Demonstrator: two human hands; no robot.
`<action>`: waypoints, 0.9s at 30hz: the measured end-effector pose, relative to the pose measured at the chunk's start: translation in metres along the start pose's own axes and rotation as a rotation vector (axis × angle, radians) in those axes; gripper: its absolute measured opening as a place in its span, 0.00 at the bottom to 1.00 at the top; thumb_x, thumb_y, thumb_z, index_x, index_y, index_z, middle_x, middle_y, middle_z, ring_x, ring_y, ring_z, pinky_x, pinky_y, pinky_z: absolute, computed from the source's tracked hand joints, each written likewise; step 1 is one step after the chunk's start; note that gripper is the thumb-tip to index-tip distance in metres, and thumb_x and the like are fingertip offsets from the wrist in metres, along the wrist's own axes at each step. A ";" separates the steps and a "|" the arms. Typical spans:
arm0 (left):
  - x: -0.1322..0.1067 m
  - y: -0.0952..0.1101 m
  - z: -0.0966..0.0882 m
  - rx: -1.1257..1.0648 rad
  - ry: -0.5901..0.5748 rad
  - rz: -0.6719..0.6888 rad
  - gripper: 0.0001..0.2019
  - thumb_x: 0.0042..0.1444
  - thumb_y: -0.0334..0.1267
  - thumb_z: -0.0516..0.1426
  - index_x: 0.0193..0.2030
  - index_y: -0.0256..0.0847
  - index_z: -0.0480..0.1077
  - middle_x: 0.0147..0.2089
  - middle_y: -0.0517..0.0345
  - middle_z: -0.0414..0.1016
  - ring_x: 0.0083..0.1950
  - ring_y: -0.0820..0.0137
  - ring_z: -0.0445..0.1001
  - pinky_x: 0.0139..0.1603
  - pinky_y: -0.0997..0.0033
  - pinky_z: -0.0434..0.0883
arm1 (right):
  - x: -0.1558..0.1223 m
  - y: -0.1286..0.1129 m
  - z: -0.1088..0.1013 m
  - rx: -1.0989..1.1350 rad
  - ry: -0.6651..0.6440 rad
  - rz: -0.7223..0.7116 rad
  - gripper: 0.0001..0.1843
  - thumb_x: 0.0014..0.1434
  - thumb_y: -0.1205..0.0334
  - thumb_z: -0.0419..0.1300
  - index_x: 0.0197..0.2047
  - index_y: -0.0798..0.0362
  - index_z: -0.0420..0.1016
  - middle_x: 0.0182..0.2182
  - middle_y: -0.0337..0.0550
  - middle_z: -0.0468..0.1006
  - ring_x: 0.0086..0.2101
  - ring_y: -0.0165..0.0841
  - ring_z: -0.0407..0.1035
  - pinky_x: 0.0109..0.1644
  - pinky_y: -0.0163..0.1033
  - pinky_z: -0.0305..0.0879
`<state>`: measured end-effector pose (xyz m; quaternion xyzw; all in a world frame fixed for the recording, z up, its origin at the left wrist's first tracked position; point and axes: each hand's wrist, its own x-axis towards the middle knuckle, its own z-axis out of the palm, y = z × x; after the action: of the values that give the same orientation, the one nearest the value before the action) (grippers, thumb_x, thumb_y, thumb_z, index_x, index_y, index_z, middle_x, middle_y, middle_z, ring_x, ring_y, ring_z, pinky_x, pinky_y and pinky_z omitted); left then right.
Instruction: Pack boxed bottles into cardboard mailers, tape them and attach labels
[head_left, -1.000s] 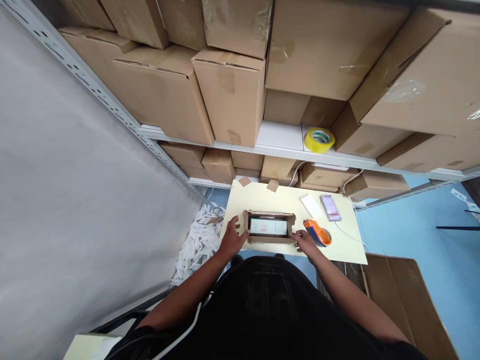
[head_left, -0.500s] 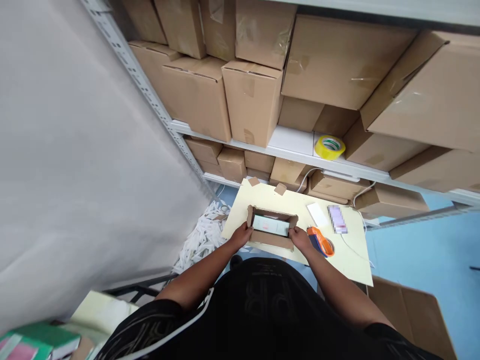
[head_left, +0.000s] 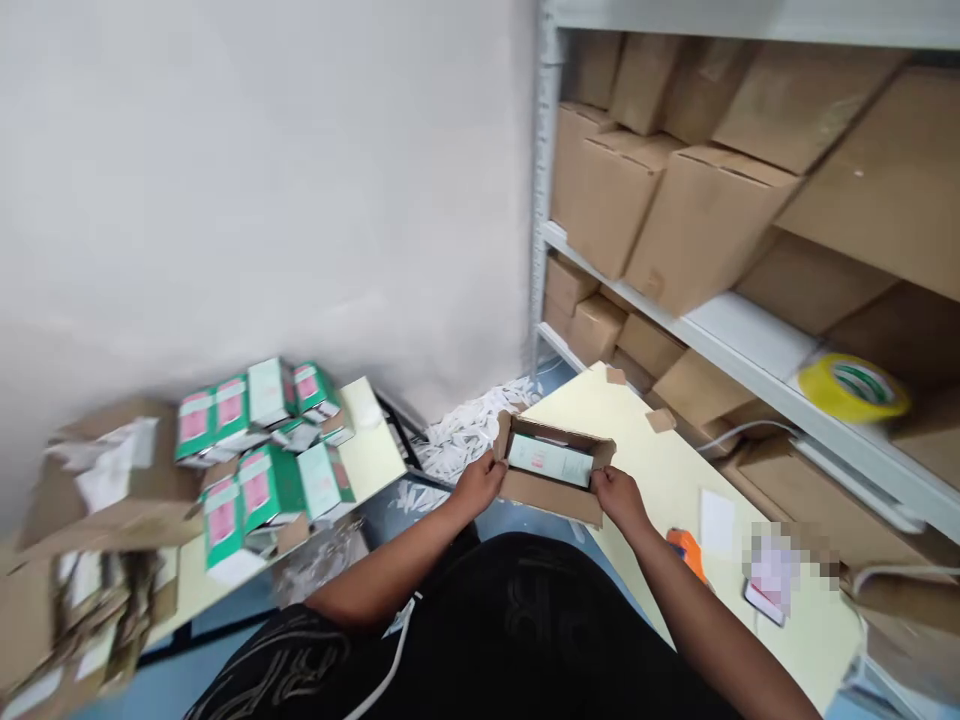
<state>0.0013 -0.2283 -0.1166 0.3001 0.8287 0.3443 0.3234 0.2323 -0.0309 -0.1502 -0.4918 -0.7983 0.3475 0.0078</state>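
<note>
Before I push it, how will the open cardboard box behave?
The open cardboard box is probably fairly stiff: its panels look flat. Its sides may flex, the top being open. The pale carton inside could slide, with dark gaps beside it.

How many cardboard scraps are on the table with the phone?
2: one scrap near the far corner of the table, another scrap farther right along its edge. The open carton or right arm may hide more.

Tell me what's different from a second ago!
The left hand, open beside the cardboard box before, now grips it, like the right hand. It has moved left, over the edge of the table. The pale packet stays inside; the yellow tape stays on its shelf.
</note>
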 end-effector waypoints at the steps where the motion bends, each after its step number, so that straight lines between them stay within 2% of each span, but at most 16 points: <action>1: -0.011 -0.006 -0.010 -0.009 0.036 -0.009 0.17 0.65 0.48 0.51 0.48 0.42 0.76 0.45 0.53 0.83 0.48 0.58 0.79 0.48 0.65 0.71 | 0.001 -0.013 0.003 -0.001 -0.022 -0.038 0.18 0.64 0.55 0.50 0.23 0.49 0.67 0.23 0.42 0.74 0.29 0.36 0.68 0.31 0.36 0.51; 6: -0.063 -0.046 -0.060 -0.074 0.218 -0.064 0.17 0.66 0.48 0.51 0.48 0.42 0.76 0.45 0.53 0.82 0.47 0.58 0.79 0.45 0.65 0.70 | -0.001 -0.084 0.032 -0.025 -0.124 -0.214 0.18 0.62 0.54 0.49 0.23 0.49 0.67 0.24 0.42 0.74 0.30 0.37 0.69 0.31 0.36 0.54; 9: -0.097 -0.075 -0.092 -0.104 0.300 -0.125 0.17 0.65 0.48 0.51 0.47 0.42 0.76 0.43 0.54 0.82 0.45 0.59 0.79 0.44 0.66 0.70 | -0.010 -0.127 0.058 -0.054 -0.169 -0.314 0.18 0.61 0.53 0.49 0.22 0.49 0.67 0.23 0.43 0.74 0.30 0.37 0.70 0.32 0.36 0.55; 12: -0.133 -0.108 -0.128 -0.172 0.367 -0.122 0.16 0.65 0.49 0.52 0.48 0.43 0.76 0.42 0.55 0.82 0.45 0.60 0.78 0.45 0.66 0.70 | -0.026 -0.173 0.089 -0.068 -0.197 -0.404 0.19 0.61 0.50 0.49 0.22 0.48 0.67 0.24 0.44 0.75 0.31 0.38 0.70 0.33 0.37 0.55; 15: -0.172 -0.145 -0.170 -0.247 0.419 -0.082 0.17 0.65 0.50 0.53 0.49 0.42 0.75 0.44 0.56 0.82 0.47 0.60 0.78 0.48 0.66 0.71 | -0.048 -0.221 0.120 -0.105 -0.204 -0.492 0.20 0.60 0.48 0.48 0.22 0.48 0.67 0.23 0.44 0.75 0.30 0.38 0.70 0.33 0.37 0.55; 19: -0.227 -0.194 -0.227 -0.352 0.388 -0.002 0.20 0.64 0.53 0.54 0.55 0.43 0.74 0.50 0.53 0.81 0.51 0.60 0.78 0.51 0.66 0.73 | -0.084 -0.286 0.158 -0.150 -0.224 -0.560 0.20 0.58 0.48 0.48 0.20 0.48 0.66 0.20 0.44 0.73 0.28 0.38 0.67 0.31 0.38 0.53; 22: -0.265 -0.226 -0.271 -0.304 0.386 0.011 0.20 0.65 0.53 0.54 0.50 0.42 0.76 0.47 0.53 0.82 0.48 0.60 0.78 0.51 0.65 0.73 | -0.110 -0.327 0.184 -0.138 -0.266 -0.594 0.21 0.58 0.47 0.48 0.20 0.49 0.65 0.19 0.43 0.71 0.27 0.38 0.66 0.31 0.39 0.53; 25: -0.290 -0.256 -0.319 -0.286 0.421 0.038 0.19 0.66 0.49 0.51 0.47 0.41 0.78 0.46 0.51 0.83 0.49 0.59 0.78 0.53 0.63 0.73 | -0.130 -0.358 0.207 -0.107 -0.329 -0.613 0.21 0.58 0.47 0.48 0.20 0.49 0.64 0.18 0.41 0.69 0.26 0.37 0.65 0.30 0.38 0.54; 27: -0.295 -0.275 -0.353 -0.337 0.474 0.046 0.20 0.64 0.44 0.49 0.49 0.39 0.79 0.48 0.49 0.83 0.50 0.60 0.79 0.53 0.62 0.73 | -0.138 -0.376 0.221 -0.087 -0.363 -0.633 0.20 0.58 0.46 0.49 0.20 0.48 0.63 0.18 0.40 0.68 0.25 0.36 0.64 0.29 0.38 0.54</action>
<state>-0.1569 -0.7341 -0.0344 0.1720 0.8052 0.5451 0.1580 -0.0680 -0.3641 -0.0608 -0.1504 -0.9134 0.3751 -0.0480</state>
